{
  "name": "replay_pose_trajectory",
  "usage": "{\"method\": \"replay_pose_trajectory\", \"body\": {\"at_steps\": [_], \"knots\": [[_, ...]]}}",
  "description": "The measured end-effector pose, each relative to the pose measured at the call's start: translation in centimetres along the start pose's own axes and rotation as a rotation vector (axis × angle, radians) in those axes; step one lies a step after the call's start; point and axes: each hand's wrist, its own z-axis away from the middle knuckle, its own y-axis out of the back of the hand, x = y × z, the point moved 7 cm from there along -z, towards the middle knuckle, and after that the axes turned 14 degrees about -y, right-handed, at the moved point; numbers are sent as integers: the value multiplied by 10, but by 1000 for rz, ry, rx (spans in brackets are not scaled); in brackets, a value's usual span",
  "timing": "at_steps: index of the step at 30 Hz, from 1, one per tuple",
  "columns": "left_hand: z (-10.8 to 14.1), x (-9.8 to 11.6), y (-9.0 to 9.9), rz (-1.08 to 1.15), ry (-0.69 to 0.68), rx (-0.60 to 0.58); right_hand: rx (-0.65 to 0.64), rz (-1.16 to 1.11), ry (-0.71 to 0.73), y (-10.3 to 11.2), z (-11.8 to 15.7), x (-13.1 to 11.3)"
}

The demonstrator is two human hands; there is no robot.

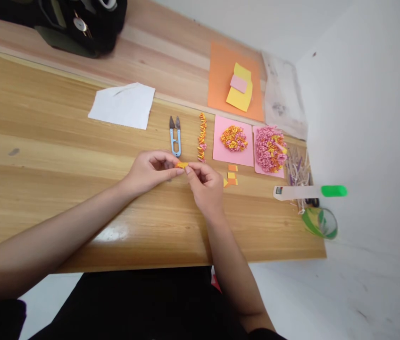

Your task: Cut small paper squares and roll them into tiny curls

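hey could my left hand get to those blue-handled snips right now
Probably yes: the blue-handled snips lie just beyond the left hand with nothing on top, though its fingers are busy pinching a small orange-and-yellow piece.

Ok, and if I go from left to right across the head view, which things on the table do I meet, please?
White paper → blue snips → row of small orange and pink pieces → smaller orange and pink heap → larger heap → green-patterned glass.
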Motion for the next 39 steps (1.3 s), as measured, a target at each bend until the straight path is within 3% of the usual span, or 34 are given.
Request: {"method": "replay_pose_trajectory", "body": {"at_steps": [39], "knots": [[0,-2,2,-91,-50,-10,41,48,41,3,1,-2]]}}
